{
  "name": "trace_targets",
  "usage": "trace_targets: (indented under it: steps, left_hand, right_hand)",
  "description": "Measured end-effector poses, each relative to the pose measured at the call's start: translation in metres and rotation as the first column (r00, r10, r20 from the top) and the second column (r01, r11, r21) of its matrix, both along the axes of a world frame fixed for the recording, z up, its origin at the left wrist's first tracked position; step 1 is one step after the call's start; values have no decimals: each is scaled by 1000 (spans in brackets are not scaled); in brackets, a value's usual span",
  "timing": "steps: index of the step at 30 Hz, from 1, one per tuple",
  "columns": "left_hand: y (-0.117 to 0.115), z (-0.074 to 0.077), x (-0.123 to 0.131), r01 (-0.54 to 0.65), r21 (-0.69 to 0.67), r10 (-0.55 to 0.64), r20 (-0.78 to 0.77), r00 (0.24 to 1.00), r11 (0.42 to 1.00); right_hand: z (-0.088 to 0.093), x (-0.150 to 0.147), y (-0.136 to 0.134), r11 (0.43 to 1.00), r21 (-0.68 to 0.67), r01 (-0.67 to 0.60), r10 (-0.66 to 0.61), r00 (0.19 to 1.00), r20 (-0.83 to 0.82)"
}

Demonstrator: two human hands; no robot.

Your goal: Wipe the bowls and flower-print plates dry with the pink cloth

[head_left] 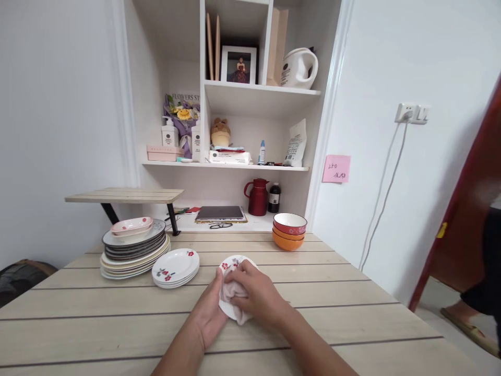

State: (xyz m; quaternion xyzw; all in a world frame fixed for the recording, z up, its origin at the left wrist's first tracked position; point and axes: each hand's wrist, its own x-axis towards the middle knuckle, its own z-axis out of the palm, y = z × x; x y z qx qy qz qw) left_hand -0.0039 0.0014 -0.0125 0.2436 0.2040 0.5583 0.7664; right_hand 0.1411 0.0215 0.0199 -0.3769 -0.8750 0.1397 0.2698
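A small white plate [240,259] with red and grey flowers is held over the table, tilted towards me. My left hand [210,312] grips its left edge, thumb on the rim and the other fingers underneath. Bunched in my right hand [260,293] is a pale pink cloth [235,291], pressed against the plate's face; part of it hangs over the lower rim. To the left lies a short stack of matching flowered plates [176,265].
A taller stack of plates [135,250] with oval dishes [132,225] on top stands at left by a small raised shelf [125,195]. Stacked bowls [288,239] sit at back right. Behind are a laptop [219,212], glasses [221,225] and a red jug [258,197]. A person's leg [485,292] shows at right.
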Motion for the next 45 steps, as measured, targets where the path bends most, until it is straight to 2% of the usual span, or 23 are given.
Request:
trace_targets:
  steps: [3, 6, 13, 16, 21, 23, 27, 29, 35, 39, 42, 45]
  left_hand:
    - [-2, 3, 2, 23, 5, -23, -14, 1000, 1000]
    - [-3, 4, 4, -6, 1, 6, -26, 1000, 1000]
    - [1, -2, 3, -78, 8, 77, 50, 996, 997]
    - [7, -5, -3, -126, 13, 124, 101, 987, 992]
    - [11, -6, -16, -244, 45, 231, 186, 955, 969]
    - [9, -5, -17, -214, 52, 202, 174, 964, 975]
    - [2, 0, -8, -65, 17, 63, 62, 996, 998]
    - [-2, 2, -3, -46, -1, 46, 20, 999, 999]
    - [-5, 4, 1, -76, 11, 76, 21, 997, 997]
    - [-3, 0, 2, -69, 12, 69, 22, 997, 998]
    - [-2, -2, 3, -61, 20, 61, 1, 998, 998]
    - [-3, -1, 5, -49, 25, 49, -16, 999, 999]
  right_hand:
    - [0, -9, 4, 996, 76, 45, -39, 995, -89]
    - [1, -12, 13, 989, 111, 103, -86, 985, -149]
    - [6, 0, 19, 983, 114, 147, -143, 989, -49]
    - [4, 5, 18, 989, 71, 128, -127, 992, -10]
    - [-5, 5, 10, 999, 38, 3, -4, 1000, 13]
    - [-7, 1, 6, 995, 87, -53, 51, 998, 28]
    - [-5, -8, 3, 977, 187, -101, 95, 995, 39]
    - [-1, -10, 7, 975, 216, -60, 59, 998, 14]
    - [6, 0, 22, 961, 202, 191, -185, 982, -50]
    - [3, 3, 27, 942, 179, 284, -264, 956, -127]
    - [-1, 2, 29, 904, 198, 380, -334, 914, -230]
    - [-5, -1, 29, 890, 246, 385, -334, 915, -225]
